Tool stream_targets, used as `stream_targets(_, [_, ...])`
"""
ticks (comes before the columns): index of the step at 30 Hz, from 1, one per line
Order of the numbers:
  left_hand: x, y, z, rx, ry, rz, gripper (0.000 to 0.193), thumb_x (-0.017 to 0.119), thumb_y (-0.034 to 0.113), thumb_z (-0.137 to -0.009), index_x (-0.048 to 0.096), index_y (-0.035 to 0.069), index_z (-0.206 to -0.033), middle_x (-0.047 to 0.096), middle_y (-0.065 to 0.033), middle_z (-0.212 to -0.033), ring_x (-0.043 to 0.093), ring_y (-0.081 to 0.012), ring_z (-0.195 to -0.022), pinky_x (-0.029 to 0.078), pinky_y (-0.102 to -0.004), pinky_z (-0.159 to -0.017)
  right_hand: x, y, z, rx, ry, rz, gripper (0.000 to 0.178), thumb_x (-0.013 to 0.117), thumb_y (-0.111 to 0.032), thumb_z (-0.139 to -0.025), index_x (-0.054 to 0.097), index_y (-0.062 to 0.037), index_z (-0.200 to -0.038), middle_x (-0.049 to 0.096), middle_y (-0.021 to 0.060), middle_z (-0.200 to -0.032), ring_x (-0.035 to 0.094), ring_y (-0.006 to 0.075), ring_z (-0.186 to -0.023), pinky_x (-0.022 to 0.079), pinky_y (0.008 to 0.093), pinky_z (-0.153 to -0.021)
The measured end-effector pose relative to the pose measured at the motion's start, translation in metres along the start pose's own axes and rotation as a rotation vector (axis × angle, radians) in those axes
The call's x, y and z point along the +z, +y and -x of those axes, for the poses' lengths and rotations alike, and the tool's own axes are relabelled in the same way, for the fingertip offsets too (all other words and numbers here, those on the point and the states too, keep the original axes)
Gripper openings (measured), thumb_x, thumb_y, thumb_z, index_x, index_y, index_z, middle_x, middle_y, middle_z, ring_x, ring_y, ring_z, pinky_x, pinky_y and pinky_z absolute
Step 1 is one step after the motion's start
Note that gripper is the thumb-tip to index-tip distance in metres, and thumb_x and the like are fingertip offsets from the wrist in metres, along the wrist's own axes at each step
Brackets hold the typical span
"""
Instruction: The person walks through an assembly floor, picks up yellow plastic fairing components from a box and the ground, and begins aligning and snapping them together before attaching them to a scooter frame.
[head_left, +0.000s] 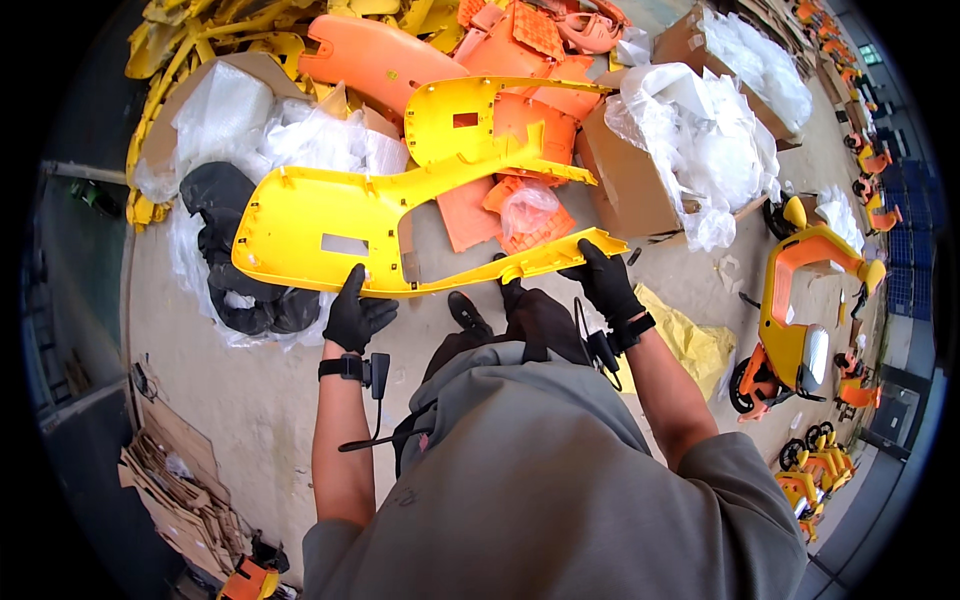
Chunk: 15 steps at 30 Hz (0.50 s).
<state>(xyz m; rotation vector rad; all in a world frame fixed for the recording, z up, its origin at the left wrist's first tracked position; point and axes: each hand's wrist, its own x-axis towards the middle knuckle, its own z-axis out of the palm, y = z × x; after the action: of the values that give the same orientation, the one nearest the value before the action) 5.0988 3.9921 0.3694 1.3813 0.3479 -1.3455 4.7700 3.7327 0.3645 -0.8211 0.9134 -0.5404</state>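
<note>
A long yellow plastic body panel (300, 222) with a rectangular cutout and two curved arms is held at waist height in front of me. My left hand (358, 312), in a black glove, grips its near edge, thumb over the rim and fingers below. The tip of the panel's near arm, at the right, is in my right hand (606, 282), also gloved in black. Just beyond is a second yellow panel (450, 112) of similar shape, resting over orange plastic parts (385, 62); neither hand touches it.
Cardboard boxes (625, 165) stuffed with clear plastic wrap stand beyond the panel. Black round pieces in plastic (218, 225) lie at the left, flattened cardboard (185, 480) at the lower left. A yellow sheet (680, 340) lies by my right forearm. A yellow-orange scooter (795, 300) stands at the right.
</note>
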Motion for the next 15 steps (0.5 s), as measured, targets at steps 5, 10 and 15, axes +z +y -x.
stream_targets(5, [-0.003,-0.010,-0.006,0.052,-0.050,0.159,0.045,0.055,0.036,-0.093,0.052,0.007,-0.128,0.063,-0.0191,-0.116,0.065,-0.0359,-0.102,0.053,-0.0469,-0.089,0.002,-0.008,0.004,-0.025,-0.019,0.042,0.031,0.057,-0.023,-0.097,0.052,0.0027,-0.115,0.062,0.0135,-0.107,0.067,0.0252,-0.094,0.058,0.0363,-0.082])
stream_targets(10, [0.004,-0.009,0.003,0.153,-0.153,0.250,0.043,0.050,0.029,-0.098,0.047,0.001,-0.131,0.059,-0.0208,-0.123,0.063,-0.0378,-0.107,0.053,-0.0464,-0.092,-0.013,-0.002,0.010,-0.276,-0.109,0.513,0.031,0.054,-0.023,-0.099,0.053,0.0047,-0.113,0.063,0.0146,-0.108,0.067,0.0242,-0.094,0.058,0.0346,-0.082])
stream_targets(15, [0.018,0.003,0.023,0.236,-0.168,0.249,0.041,0.049,0.027,-0.100,0.046,0.000,-0.131,0.058,-0.0203,-0.124,0.063,-0.0372,-0.108,0.056,-0.0434,-0.089,-0.013,-0.001,0.013,-0.181,-0.066,0.254,0.033,0.054,-0.024,-0.099,0.053,0.0053,-0.115,0.062,0.0144,-0.110,0.067,0.0233,-0.096,0.058,0.0346,-0.082])
